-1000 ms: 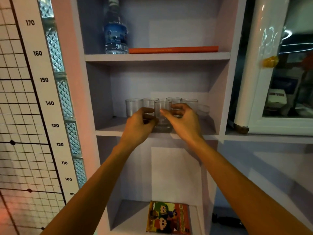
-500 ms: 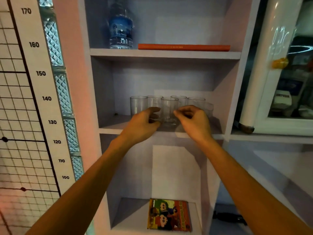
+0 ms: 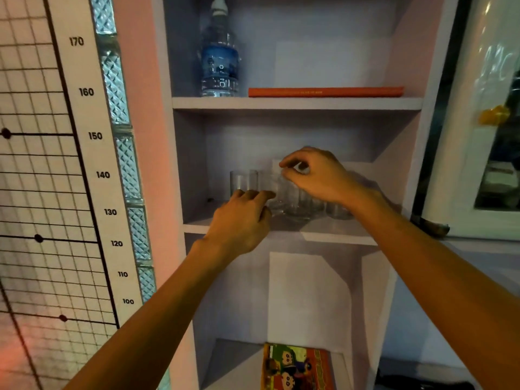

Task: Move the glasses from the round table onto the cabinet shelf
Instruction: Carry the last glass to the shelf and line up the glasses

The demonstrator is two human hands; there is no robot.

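Several clear glasses stand in a cluster on the middle cabinet shelf. My right hand is raised over the cluster, thumb and forefinger pinched on the rim of the front glass. My left hand sits lower at the shelf's front, fingers curled, thumb against the lower side of that same glass. The glasses to the right are partly hidden behind my right wrist. The round table is out of view.
On the shelf above stand a water bottle and a flat orange book. A comic book lies on the bottom shelf. A height chart covers the wall at left; a white glass-fronted door stands at right.
My right hand has lifted from the glass's side to pinch its rim from above. My left hand stays low by the glass. The camera has tilted slightly.
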